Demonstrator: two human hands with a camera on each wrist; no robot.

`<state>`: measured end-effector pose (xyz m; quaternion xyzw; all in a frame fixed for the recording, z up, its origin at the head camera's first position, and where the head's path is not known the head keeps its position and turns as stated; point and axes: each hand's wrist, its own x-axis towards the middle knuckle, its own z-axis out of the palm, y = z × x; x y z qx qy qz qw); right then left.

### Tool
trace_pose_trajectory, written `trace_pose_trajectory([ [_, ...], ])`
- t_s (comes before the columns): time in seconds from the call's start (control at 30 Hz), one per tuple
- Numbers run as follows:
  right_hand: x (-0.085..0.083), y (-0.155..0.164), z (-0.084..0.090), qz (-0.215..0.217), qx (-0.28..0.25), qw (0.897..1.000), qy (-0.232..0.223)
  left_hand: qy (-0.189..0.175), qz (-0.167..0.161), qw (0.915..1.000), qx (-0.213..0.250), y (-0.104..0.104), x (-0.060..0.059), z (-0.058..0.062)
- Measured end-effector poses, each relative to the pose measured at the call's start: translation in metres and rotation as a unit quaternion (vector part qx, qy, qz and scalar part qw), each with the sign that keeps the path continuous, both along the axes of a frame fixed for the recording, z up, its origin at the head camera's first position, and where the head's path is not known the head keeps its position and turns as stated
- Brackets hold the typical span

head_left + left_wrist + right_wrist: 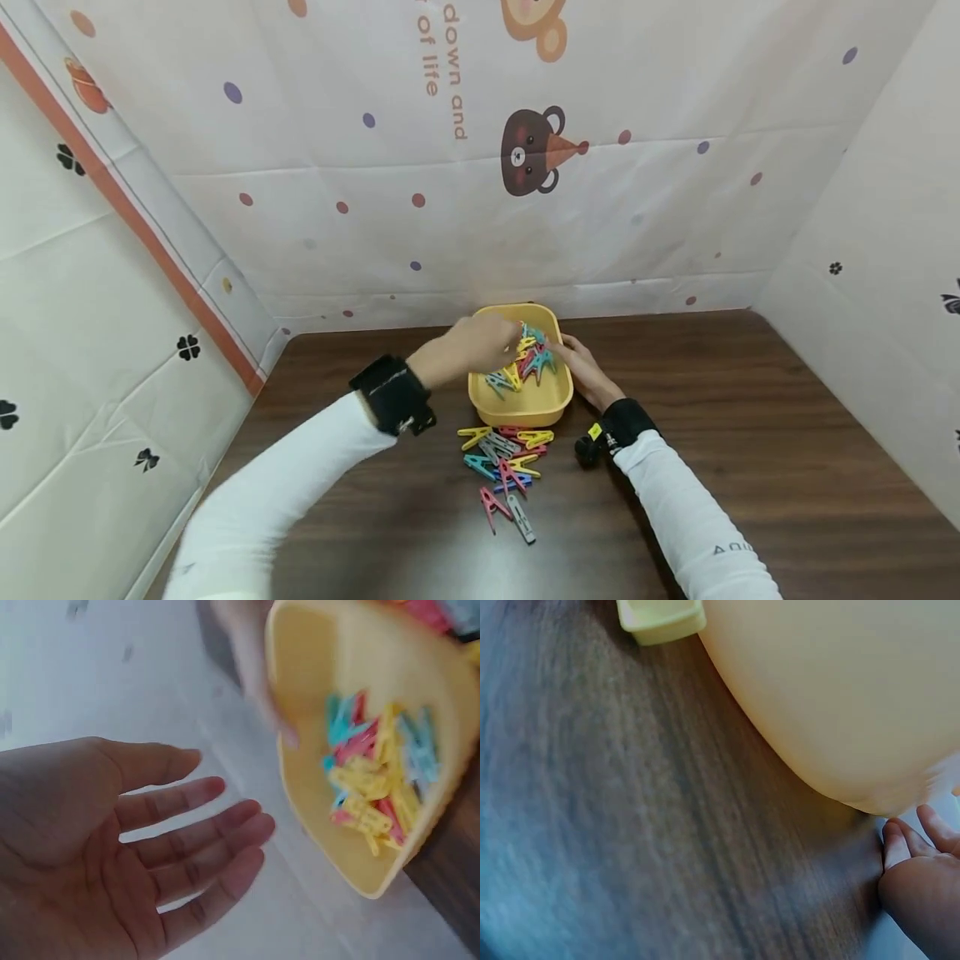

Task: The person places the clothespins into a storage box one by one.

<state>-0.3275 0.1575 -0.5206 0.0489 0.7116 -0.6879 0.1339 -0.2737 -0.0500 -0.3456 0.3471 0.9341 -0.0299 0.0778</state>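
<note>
Across the upper frame of the head view, the brown table is being bordered by a printed white cloth. At lower centre, loose pegs are being seen heaped just below the yellow bin, in which more pegs are being held. The bin's left rim is being partly hidden by the left hand, which is being held over it, fingers spread and nearly straight, nothing being grasped. At its right side, the bin is being gripped by the right hand, the thumb apparently being hooked over the rim.
</note>
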Motion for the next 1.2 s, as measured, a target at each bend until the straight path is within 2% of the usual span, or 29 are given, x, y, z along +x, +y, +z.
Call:
trace_pose_trajectory([
  [0.07, -0.001, 0.001, 0.002, 0.002, 0.002, 1.000, 0.005, 0.020, -0.049, 0.9982, -0.027, -0.004, 0.026, -0.007],
  [0.13, -0.001, 0.002, 0.004, 0.005, 0.001, 1.000, 0.009, 0.037, -0.110, 0.9917, -0.054, -0.011, 0.052, -0.022],
  [0.2, -0.002, 0.001, 0.005, 0.008, 0.000, 1.000, 0.012, 0.043, -0.182, 0.9792, -0.080, -0.018, 0.075, -0.040],
  [0.27, -0.003, 0.000, 0.006, 0.009, -0.002, 1.000, 0.012, 0.046, -0.247, 0.9630, -0.096, -0.025, 0.093, -0.057],
  [0.33, -0.003, -0.001, 0.006, 0.008, 0.000, 1.000, 0.013, 0.058, -0.304, 0.9441, -0.114, -0.030, 0.106, -0.071],
  [0.4, -0.003, -0.002, 0.006, 0.003, 0.000, 1.000, 0.012, 0.067, -0.337, 0.9308, -0.124, -0.032, 0.113, -0.082],
  [0.47, -0.002, -0.003, 0.005, -0.002, 0.000, 1.000, 0.011, 0.073, -0.358, 0.9216, -0.131, -0.033, 0.116, -0.089],
  [0.53, -0.001, -0.004, 0.005, -0.006, -0.002, 1.000, 0.008, 0.070, -0.365, 0.9188, -0.132, -0.033, 0.116, -0.094],
  [0.63, 0.001, -0.005, 0.003, -0.002, -0.003, 1.000, 0.009, 0.061, -0.370, 0.9180, -0.128, -0.033, 0.114, -0.099],
  [0.73, 0.003, -0.006, 0.003, 0.005, -0.005, 1.000, 0.011, 0.061, -0.379, 0.9159, -0.119, -0.030, 0.113, -0.098],
  [0.8, 0.003, -0.005, 0.003, 0.004, -0.004, 1.000, 0.012, 0.053, -0.377, 0.9179, -0.111, -0.025, 0.111, -0.091],
  [0.9, 0.002, -0.003, 0.004, -0.001, 0.000, 1.000, 0.018, 0.036, -0.354, 0.9298, -0.094, -0.011, 0.100, -0.069],
  [0.97, 0.002, -0.001, 0.004, -0.002, -0.004, 1.000, 0.022, 0.024, -0.323, 0.9433, -0.072, 0.001, 0.085, -0.048],
  [1.03, 0.003, 0.000, 0.003, 0.001, -0.008, 1.000, 0.028, 0.023, -0.284, 0.9577, -0.040, 0.011, 0.063, -0.023],
  [1.13, 0.004, 0.002, 0.001, 0.011, -0.016, 0.999, 0.037, 0.009, -0.225, 0.9731, 0.048, 0.019, 0.021, 0.010],
  [1.2, 0.007, 0.002, 0.002, 0.016, -0.018, 0.999, 0.033, 0.006, -0.176, 0.9769, 0.121, 0.019, -0.010, 0.026],
])
